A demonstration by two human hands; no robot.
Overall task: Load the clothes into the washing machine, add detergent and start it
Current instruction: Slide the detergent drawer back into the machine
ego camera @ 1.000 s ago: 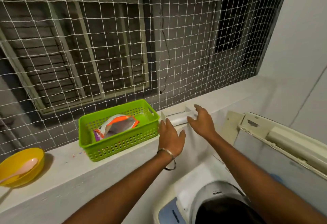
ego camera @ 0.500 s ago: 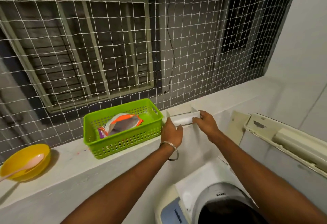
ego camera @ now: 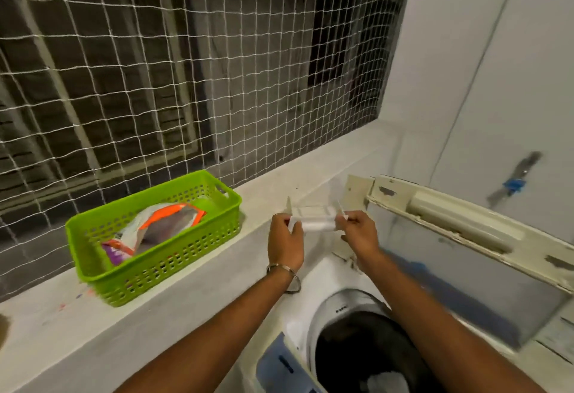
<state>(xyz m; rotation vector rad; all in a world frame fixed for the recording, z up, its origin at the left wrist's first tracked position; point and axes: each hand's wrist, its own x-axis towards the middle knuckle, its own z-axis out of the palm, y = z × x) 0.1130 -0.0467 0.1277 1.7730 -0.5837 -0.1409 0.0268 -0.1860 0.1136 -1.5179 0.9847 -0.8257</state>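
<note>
**White tray held between two hands above the washer**

The small white plastic tray (ego camera: pixel 314 220) sits between both hands, just off the ledge (ego camera: pixel 192 280) and above the washing machine (ego camera: pixel 348 324). The left hand (ego camera: pixel 285 245) pinches its left end with curled fingers; the right hand (ego camera: pixel 360 235) pinches the right end likewise. Dark clothes (ego camera: pixel 363 349) lie in the drum below. The raised lid (ego camera: pixel 466 256) stands at right. On the ledge, a green basket (ego camera: pixel 174 256) holds a detergent pouch (ego camera: pixel 158 231).
</note>
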